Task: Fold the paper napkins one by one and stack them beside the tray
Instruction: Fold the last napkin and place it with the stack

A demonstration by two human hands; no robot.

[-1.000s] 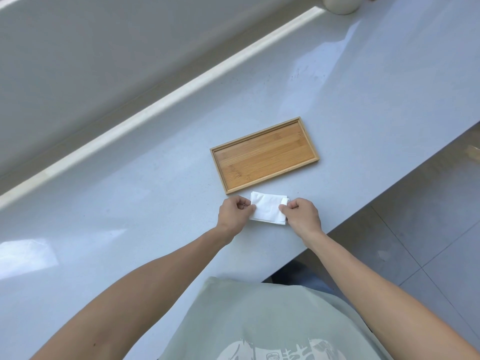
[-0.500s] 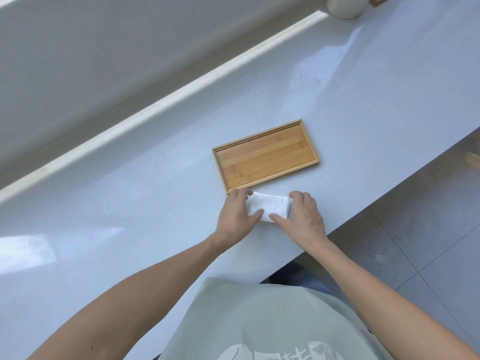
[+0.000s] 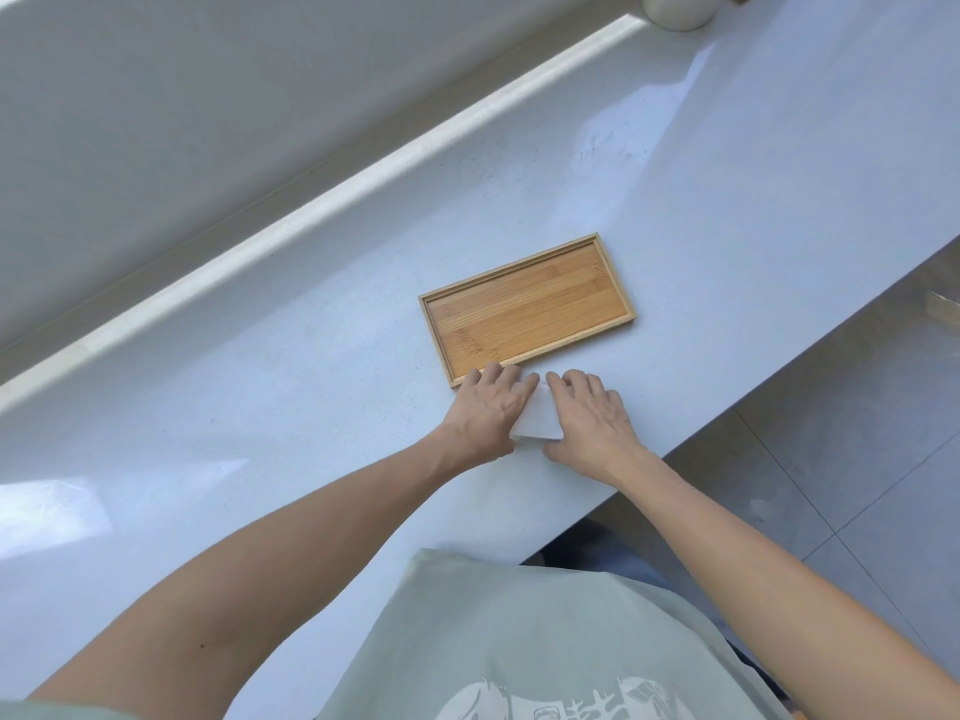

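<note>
A white folded paper napkin [image 3: 537, 422] lies on the pale counter just in front of the bamboo tray [image 3: 527, 310], near the tray's near-left corner. My left hand [image 3: 485, 414] rests flat on the napkin's left side, fingers stretched toward the tray rim. My right hand [image 3: 592, 422] lies flat on its right side. Only a narrow wedge of napkin shows between the two hands; the rest is covered. The tray holds nothing.
The counter [image 3: 260, 407] runs diagonally, with a raised ledge [image 3: 311, 210] along its far side. Its near edge drops to a tiled floor [image 3: 857, 485] at the right. A pale cup [image 3: 678, 13] stands at the far top right.
Both hands went from pinching the napkin's ends to lying flat on it. They have closed in toward each other, covering most of the napkin.
</note>
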